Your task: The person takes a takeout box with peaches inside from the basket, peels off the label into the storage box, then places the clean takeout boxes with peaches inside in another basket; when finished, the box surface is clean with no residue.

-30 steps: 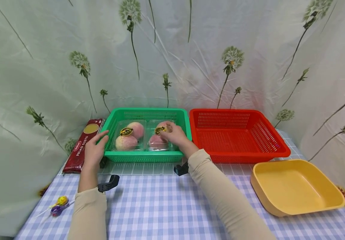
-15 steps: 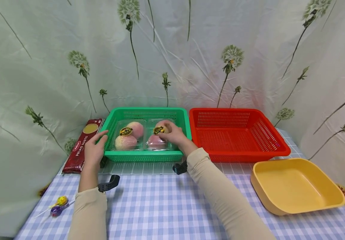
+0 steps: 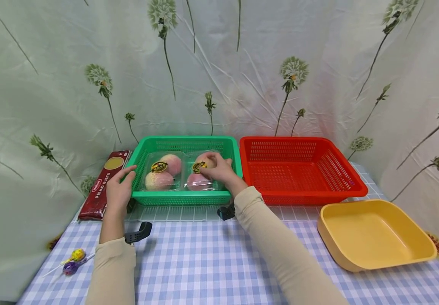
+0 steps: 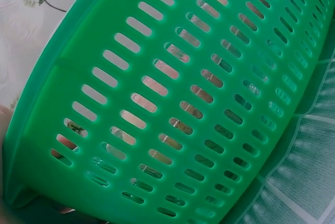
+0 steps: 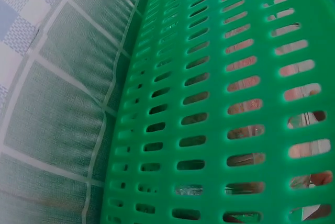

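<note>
Gripping peach pack [image 3: 200, 174] in green basket [image 3: 184, 198]: right hand [image 3: 219, 170] | left hand [image 3: 118, 192]: fingers relaxed, touching basket corner

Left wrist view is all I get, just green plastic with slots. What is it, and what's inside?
Observer: It's a green basket on a checked table, seen from the head view. Inside lie two clear packs of peaches; the left pack is untouched.
Operator: Where are the hands?
Observer: The left hand rests against the basket's left outer side. The right hand is inside, on the right pack; its fingers curl over the top.
Operator: Anything next to the basket?
Observer: A red basket stands right beside it, and a yellow tray lies nearer the person.
</note>
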`<action>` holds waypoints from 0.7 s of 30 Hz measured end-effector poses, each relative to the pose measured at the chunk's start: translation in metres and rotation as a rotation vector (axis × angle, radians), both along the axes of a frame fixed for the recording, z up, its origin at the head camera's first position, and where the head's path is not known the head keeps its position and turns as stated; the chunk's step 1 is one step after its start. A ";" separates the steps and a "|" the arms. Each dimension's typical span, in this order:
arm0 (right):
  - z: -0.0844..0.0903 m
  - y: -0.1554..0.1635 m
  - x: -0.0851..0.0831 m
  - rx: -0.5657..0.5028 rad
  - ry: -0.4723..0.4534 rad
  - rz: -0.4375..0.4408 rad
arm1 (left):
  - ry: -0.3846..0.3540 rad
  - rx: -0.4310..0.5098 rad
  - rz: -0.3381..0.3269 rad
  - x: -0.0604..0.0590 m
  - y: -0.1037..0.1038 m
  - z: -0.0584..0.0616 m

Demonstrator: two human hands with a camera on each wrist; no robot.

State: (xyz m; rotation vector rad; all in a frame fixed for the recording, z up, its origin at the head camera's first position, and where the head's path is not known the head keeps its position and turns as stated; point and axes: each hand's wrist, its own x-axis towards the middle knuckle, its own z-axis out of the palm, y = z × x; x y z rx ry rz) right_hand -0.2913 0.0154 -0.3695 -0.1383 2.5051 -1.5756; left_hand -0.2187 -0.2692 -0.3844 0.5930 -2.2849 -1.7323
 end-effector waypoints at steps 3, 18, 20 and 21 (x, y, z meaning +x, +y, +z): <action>-0.002 -0.002 0.000 0.051 0.001 -0.022 | 0.000 0.003 0.007 0.000 0.001 0.001; -0.003 -0.012 -0.003 0.270 0.059 -0.133 | 0.036 0.001 0.032 -0.001 0.003 0.000; -0.003 -0.012 -0.002 0.262 0.072 -0.148 | 0.029 0.002 0.031 -0.001 0.003 0.000; -0.003 -0.011 -0.002 0.259 0.079 -0.153 | 0.027 0.002 0.028 -0.001 0.003 0.000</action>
